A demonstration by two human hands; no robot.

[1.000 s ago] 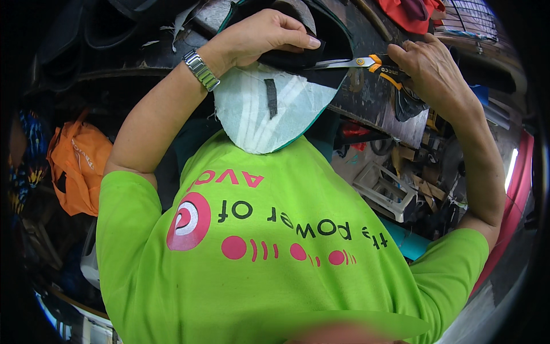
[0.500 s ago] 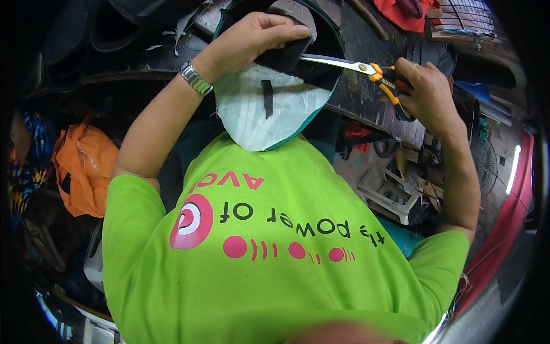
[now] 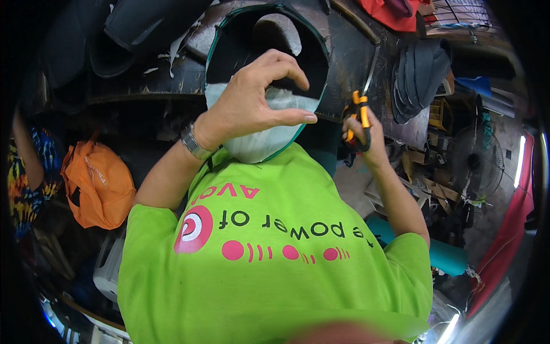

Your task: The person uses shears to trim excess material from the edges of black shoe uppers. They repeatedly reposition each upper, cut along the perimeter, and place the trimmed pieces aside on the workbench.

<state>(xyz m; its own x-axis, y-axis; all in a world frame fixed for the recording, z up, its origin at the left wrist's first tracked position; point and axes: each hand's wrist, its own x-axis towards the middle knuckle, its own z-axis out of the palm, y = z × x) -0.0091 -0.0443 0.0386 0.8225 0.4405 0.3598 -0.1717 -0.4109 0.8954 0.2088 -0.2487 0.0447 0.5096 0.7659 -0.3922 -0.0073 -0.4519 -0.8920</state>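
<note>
An oval fabric piece with a white lower part (image 3: 258,148), a black upper part and green edging lies against the near edge of the dark worktable (image 3: 344,69). Over its middle hovers my left hand (image 3: 252,103), open, thumb and fingers spread in a wide C with nothing visible between them. To the right of the piece, my right hand (image 3: 372,140) grips scissors (image 3: 361,117) with orange and black handles. Their blades point away from me, apart from the fabric. On the black part rests a rounded grey block (image 3: 281,33). My left hand hides part of the white area.
Several dark curved sheets (image 3: 421,77) are stacked at the table's right, with red cloth (image 3: 395,14) beyond. Large black pieces (image 3: 129,34) lie at the far left. An orange bag (image 3: 97,186) hangs at left, near another person's arm (image 3: 28,152). A fan (image 3: 478,160) stands right.
My left hand has let go of the black material and come down and opened. The scissors have left the fabric, moved lower right and turned to point away from me.
</note>
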